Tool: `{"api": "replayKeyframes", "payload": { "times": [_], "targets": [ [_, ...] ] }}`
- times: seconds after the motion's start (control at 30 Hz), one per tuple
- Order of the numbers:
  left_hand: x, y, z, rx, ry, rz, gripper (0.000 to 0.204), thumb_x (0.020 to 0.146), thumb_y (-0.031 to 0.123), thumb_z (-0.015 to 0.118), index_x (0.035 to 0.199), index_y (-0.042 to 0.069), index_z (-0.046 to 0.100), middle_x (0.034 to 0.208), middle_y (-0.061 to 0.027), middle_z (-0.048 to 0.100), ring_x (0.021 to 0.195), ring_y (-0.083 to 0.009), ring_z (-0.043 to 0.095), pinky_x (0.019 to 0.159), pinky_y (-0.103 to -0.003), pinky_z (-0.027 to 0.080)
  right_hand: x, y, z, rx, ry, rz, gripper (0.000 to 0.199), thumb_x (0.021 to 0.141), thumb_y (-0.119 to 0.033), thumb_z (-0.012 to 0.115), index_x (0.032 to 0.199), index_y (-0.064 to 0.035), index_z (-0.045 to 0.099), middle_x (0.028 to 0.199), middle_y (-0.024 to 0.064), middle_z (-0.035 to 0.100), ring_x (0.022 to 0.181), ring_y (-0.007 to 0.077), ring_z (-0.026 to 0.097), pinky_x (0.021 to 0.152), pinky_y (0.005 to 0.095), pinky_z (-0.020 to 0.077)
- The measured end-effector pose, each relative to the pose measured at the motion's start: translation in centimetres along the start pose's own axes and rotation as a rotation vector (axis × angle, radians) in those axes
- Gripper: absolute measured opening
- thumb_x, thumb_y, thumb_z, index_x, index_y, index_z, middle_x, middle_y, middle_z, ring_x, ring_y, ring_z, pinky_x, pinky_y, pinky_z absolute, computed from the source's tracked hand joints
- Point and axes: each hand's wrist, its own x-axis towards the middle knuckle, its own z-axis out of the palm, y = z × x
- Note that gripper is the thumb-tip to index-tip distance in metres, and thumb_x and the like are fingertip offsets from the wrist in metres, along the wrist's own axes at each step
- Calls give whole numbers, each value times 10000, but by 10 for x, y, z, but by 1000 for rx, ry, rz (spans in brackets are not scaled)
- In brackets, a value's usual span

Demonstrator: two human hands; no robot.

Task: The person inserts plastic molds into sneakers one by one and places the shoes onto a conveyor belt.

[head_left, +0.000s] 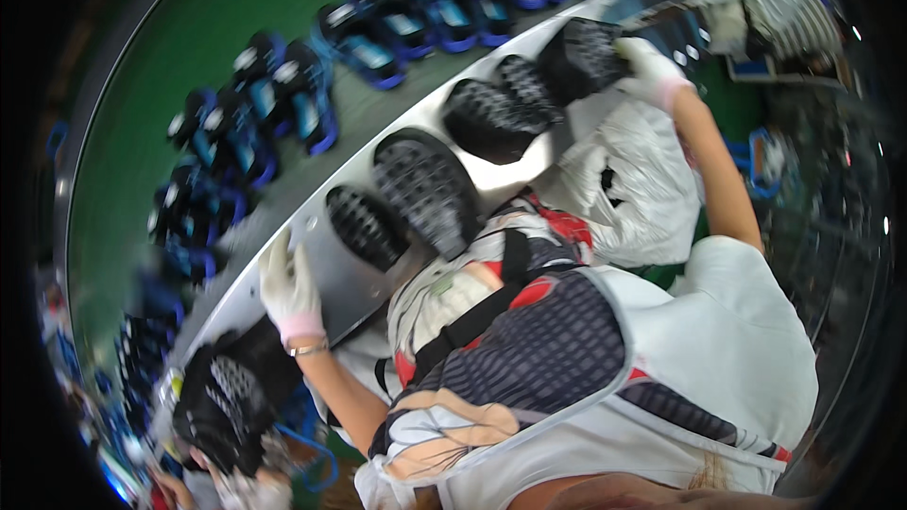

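On the metal ledge in front of me lies a row of black shoe soles, their grey patterned treads facing up. My right hand, in a white glove, closes on the edge of the black sole at the far right end. Left of it sit a wide sole and a narrower sole, touching or nearly so. Further left are a large sole and a smaller sole. My left hand, also gloved, rests by the ledge's left part with fingers stretched out, holding nothing.
Beyond the ledge, a green conveyor belt carries several black shoes with blue soles. A white plastic bag hangs beside my right arm. Black items and another person's hand are at lower left.
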Motion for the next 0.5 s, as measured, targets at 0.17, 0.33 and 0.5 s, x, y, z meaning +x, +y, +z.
{"api": "replayKeyframes", "payload": {
  "times": [0.17, 0.33, 0.5],
  "targets": [
    [-29, -12, -6, 46, -14, -43, 282, 901, 143, 580, 1161, 45, 630, 1097, -111, 610, 829, -179, 618, 711, -291, 490, 15, -43, -11, 302, -88, -36, 568, 724, -115, 696, 1255, -42, 509, 1181, 156, 539, 985, 256, 623, 843, 327, 509],
    [3, 20, 21, 58, -87, 105, 290, 911, 173, 574, 1160, 36, 628, 1113, -111, 617, 883, -187, 615, 737, -285, 483, -63, 59, -23, 171, 138, 241, 401, 807, -88, 579, 1207, -104, 557, 1129, 132, 566, 932, 270, 617, 852, 342, 486],
    [13, -29, -14, 243, 67, 88, 310, 917, 226, 566, 1163, 50, 634, 1109, -119, 624, 944, -231, 605, 808, -319, 477, -40, 67, 29, 174, 137, 94, 392, 791, -58, 559, 1176, -135, 557, 1127, 112, 567, 997, 313, 582, 868, 352, 470]
  ]
}}
